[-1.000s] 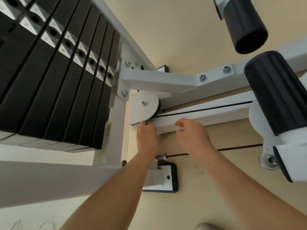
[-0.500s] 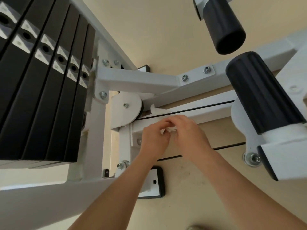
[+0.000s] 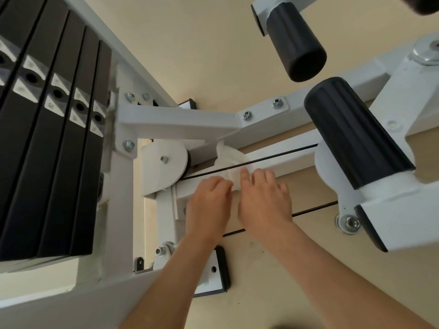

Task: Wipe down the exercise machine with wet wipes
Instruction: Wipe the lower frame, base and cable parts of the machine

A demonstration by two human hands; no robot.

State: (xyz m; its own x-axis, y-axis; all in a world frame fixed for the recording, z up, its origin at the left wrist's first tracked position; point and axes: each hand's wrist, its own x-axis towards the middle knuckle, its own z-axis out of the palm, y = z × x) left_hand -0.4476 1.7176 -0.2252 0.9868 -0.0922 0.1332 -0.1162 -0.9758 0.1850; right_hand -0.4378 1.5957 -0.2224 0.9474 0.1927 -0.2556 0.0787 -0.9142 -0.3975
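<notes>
- Both hands are meeting on the white frame bar (image 3: 280,162): left hand (image 3: 209,205) curled, right hand (image 3: 263,200) pressing, fingers spread.
- Wet wipe (image 3: 229,159) is lying draped over the bar and cable (image 3: 280,157), just above both hands' fingertips, beside the pulley (image 3: 164,162).

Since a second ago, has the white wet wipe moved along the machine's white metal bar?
Yes. The white wet wipe now lies spread over the white metal bar, right of the round white pulley cover; before, it was not visible on the bar.
</notes>
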